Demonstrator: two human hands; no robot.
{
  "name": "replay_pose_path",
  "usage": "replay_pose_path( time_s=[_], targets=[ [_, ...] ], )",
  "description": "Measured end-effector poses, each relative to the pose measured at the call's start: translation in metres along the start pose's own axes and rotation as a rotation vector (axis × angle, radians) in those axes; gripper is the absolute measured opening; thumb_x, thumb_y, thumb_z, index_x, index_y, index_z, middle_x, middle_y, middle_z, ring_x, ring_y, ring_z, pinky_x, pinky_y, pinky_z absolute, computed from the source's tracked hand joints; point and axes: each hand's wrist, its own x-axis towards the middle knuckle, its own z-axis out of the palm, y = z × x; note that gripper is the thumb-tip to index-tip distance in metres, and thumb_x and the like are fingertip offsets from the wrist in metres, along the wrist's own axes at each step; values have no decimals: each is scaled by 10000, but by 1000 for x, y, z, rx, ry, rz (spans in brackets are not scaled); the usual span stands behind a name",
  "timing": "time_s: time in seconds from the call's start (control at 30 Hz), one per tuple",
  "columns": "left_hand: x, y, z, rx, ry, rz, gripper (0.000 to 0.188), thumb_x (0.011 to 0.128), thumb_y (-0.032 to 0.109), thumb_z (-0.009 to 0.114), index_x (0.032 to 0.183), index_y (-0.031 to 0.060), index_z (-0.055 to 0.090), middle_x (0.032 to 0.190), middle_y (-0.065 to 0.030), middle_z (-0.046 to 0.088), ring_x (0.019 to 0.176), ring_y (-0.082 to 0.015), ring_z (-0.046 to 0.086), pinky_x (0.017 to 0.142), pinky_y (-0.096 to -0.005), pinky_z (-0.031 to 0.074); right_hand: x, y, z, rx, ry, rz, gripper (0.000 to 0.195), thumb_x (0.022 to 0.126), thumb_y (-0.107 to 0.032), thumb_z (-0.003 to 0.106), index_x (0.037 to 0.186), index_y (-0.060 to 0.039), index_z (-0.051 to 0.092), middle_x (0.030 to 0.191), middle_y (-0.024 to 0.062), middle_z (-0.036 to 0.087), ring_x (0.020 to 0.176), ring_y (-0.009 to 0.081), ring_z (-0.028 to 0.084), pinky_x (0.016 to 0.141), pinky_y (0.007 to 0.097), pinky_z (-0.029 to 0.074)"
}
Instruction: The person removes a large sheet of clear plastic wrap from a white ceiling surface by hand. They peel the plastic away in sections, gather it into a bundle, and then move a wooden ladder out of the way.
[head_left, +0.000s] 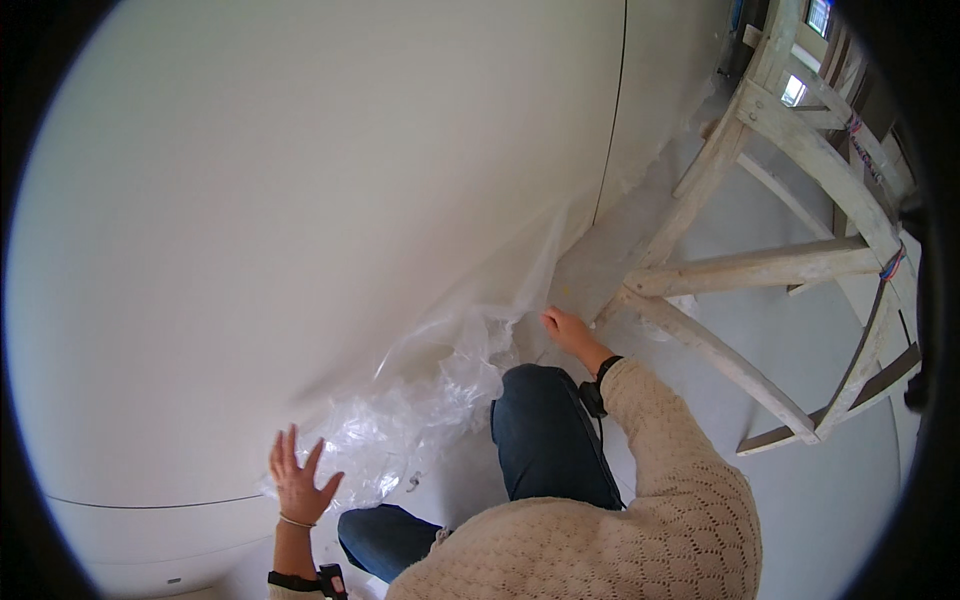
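Observation:
Clear plastic film (427, 409) lies bunched and creased along the foot of a large white wall or panel (337, 187). One stretch of it rises up the white surface to the right. My right hand (568, 331) is closed on the edge of this film, just beyond my right knee. At the lower left my left hand (300, 476) is raised with its fingers spread, over the film's left end and close to the white surface. Whether its fingertips touch either one cannot be told. Nothing is held in it.
A wooden trestle ladder (757, 266), spotted with white, stands on the right, with coloured cord (892, 262) tied round it. Thin dark seams run down the white surface. The pale floor (817, 510) extends under the ladder. A small crumpled scrap (414, 480) lies between my knees.

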Motion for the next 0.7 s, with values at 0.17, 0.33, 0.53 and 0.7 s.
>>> replay_pose_path(
  time_s=[0.17,0.33,0.53,0.7],
  targets=[
    [41,-28,-44,230,434,-89,933,692,205,863,1498,214,393,1605,-245,157,1462,-492,154,1132,-617,244,39,37,-21,518,39,361,469,1002,-474,481,1166,-47,584,1189,142,607,1134,302,565,969,436,412],
    [56,-30,-66,407,357,-97,922,804,392,774,1559,225,272,1619,-233,114,1487,-462,94,1153,-626,200,155,8,-69,864,556,636,877,994,-583,426,1561,-9,82,1619,196,144,1485,347,179,1183,429,232],
    [72,-36,-64,471,212,-128,1046,765,489,782,1581,217,187,1622,-248,36,1480,-496,29,1161,-635,160,226,59,-86,1074,825,734,921,986,-583,444,1555,7,23,1604,240,150,1464,369,247,1170,433,278],
    [60,-33,-74,503,55,-202,1129,742,521,789,1589,197,116,1607,-285,-56,1459,-542,-19,1154,-649,149,259,78,-81,870,601,810,668,1009,-471,462,1429,40,368,1448,235,435,1313,332,466,1011,434,435]
  ],
)
